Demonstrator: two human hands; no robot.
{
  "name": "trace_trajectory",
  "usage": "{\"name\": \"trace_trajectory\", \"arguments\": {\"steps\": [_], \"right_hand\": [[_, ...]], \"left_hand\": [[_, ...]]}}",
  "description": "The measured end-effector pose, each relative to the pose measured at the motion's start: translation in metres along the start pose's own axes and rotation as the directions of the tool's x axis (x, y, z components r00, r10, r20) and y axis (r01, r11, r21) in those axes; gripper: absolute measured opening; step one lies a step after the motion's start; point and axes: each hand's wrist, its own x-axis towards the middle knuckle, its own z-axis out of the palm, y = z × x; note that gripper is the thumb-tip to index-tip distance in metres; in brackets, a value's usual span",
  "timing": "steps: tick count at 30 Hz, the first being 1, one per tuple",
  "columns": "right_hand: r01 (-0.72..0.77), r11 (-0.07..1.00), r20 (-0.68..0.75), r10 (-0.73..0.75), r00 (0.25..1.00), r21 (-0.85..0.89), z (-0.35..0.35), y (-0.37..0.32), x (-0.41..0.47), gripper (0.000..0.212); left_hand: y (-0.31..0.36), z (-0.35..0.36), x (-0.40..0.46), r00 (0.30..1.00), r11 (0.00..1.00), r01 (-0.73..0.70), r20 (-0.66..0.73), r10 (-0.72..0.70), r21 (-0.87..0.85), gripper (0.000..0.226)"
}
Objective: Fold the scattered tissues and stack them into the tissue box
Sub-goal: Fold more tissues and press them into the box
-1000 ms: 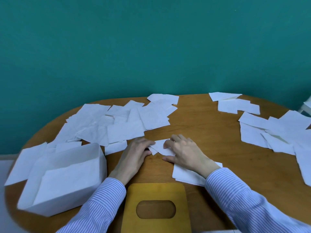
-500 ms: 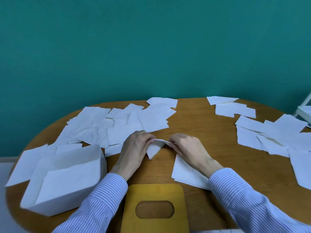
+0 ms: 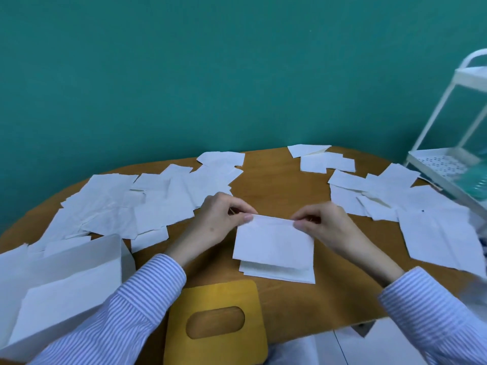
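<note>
Both hands have lifted since a second ago: then they pressed a small tissue flat on the table, and now they hold a larger sheet up between them, while the view has swung right to bring in a white rack (image 3: 448, 143).

Head view: the left hand (image 3: 218, 219) pinches the upper left corner of the held tissue (image 3: 274, 243) between thumb and forefinger, knuckles up and wrist angled inward. The right hand (image 3: 324, 222) pinches the upper right corner the same way, its other fingers curled. Both forearms, in striped sleeves (image 3: 147, 293), reach in from the near edge. The sheet hangs from a taut top edge, its lower part over a folded tissue pile (image 3: 279, 272) on the wooden table (image 3: 276, 185). Loose tissues (image 3: 137, 201) lie scattered on the left and more on the right. The white tissue box (image 3: 66, 280) stands open at the near left, and a yellow lid (image 3: 216, 322) with an oval slot lies beside it.
</note>
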Motion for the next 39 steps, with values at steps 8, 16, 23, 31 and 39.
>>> {"name": "trace_trajectory", "arguments": {"steps": [8, 16, 23, 31, 39], "right_hand": [[-0.134, 0.983, 0.082, 0.145, 0.986, -0.122, 0.042, 0.047, 0.000, 0.013], [0.037, 0.919, 0.061, -0.014, 0.998, -0.392, 0.047, 0.055, -0.009, 0.032], [0.155, 0.898, 0.211, -0.071, 0.975, -0.412, 0.042, 0.051, 0.001, 0.016], [0.147, 0.968, 0.364, -0.065, 0.929, -0.203, 0.031, 0.046, 0.012, 0.023], [0.135, 0.991, 0.300, -0.132, 0.945, 0.010, 0.016, 0.027, 0.009, 0.018]], "left_hand": [[-0.035, 0.058, 0.006, 0.993, 0.995, 0.020, 0.111, -0.030, 0.094, 0.014], [-0.042, 0.070, -0.001, 0.988, 0.951, -0.115, 0.134, 0.079, 0.286, 0.026], [-0.041, 0.072, -0.002, 0.946, 0.934, -0.244, 0.275, 0.169, 0.263, 0.036], [-0.043, 0.074, 0.002, 0.963, 0.982, -0.109, 0.261, 0.066, 0.157, 0.014], [-0.033, 0.041, -0.008, 0.970, 0.993, -0.062, 0.228, 0.084, -0.103, 0.014]]}}
